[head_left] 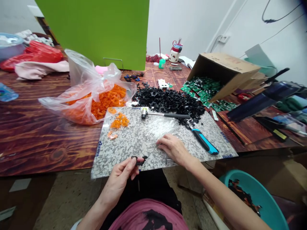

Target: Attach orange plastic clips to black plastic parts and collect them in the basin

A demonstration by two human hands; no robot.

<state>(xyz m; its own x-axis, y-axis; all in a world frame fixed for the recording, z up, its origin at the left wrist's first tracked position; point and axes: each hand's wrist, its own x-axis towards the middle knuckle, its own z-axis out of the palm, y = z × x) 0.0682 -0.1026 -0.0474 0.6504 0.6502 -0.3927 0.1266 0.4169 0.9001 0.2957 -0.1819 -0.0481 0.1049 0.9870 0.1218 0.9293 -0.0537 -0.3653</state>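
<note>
My left hand point(123, 171) pinches a small black plastic part point(140, 161) above the front edge of the speckled board point(107, 163). My right hand point(171, 147) rests at the near side of a pile of thin clear pieces point(159, 127), fingers bent together; whatever its fingertips hold is too small to tell. Behind that pile lies a small hammer point(168, 115), and to its right a tool with a blue and black handle point(205, 142). Orange pieces point(118, 120) sit on the board's left part. A heap of black parts point(168, 99) spreads along the back.
A plastic bag of orange parts point(96, 102) stands at the left. A cardboard box point(230, 70) spills green circuit boards point(206, 91) at the back right. Below the table's right side is a teal basin point(261, 198). A green panel point(100, 32) rises behind.
</note>
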